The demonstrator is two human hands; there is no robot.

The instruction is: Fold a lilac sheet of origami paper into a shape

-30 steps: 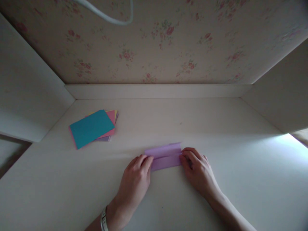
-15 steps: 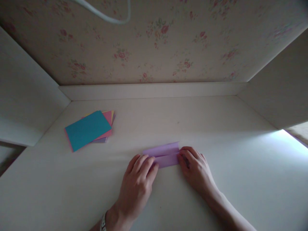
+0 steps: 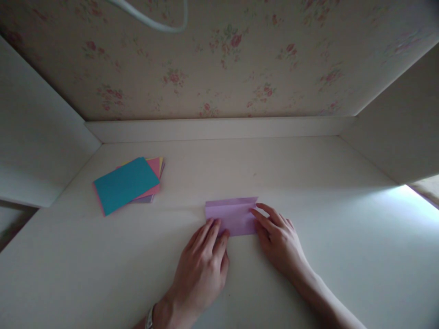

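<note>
A purple sheet of paper [image 3: 236, 219] lies before me with a crease running along near its far edge. The strip beyond the crease is tilted up a little. My left hand [image 3: 204, 265] rests on the paper's near left part, fingers stretched out over it and thumb at the near edge. At the paper's right edge is my right hand [image 3: 279, 240], its fingertips on the far right corner and on the surface. Its thumb is partly hidden beside that edge, and the fingers hold the sheet there.
On the left of the white table [image 3: 291, 169] lies a stack of coloured paper [image 3: 126, 185], blue on top, with pink, yellow and purple below. White side panels and a flowered wall [image 3: 219, 77] border the table. A white cable [image 3: 151, 20] hangs at the top.
The near flap of the purple paper has opened out, so the sheet now shows a broad flat face. My left hand has shifted slightly right; the right fingers have spread a little.
</note>
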